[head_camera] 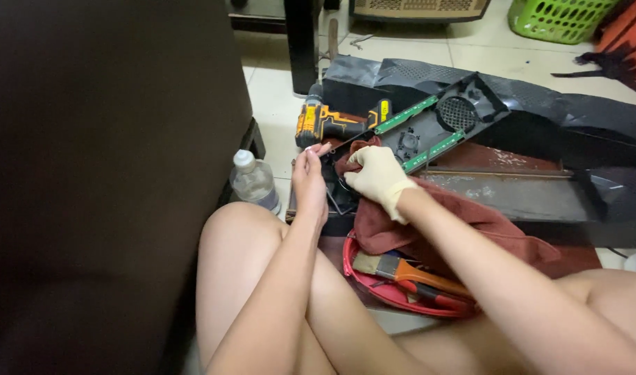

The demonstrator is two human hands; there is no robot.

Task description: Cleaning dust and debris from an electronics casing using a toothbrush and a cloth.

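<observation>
My left hand is bare and pinches the near corner of a black plastic frame that carries two green circuit strips and a round grille. My right hand, in a cream glove, presses a dark red cloth against the same corner of the frame. The two hands are close together, just above my raised knees. What sits under the cloth at the corner is hidden.
A yellow and black cordless drill lies behind my hands. A clear plastic bottle stands at left beside a large dark panel. A red tray holds a paintbrush. Black housing parts and a green basket lie beyond.
</observation>
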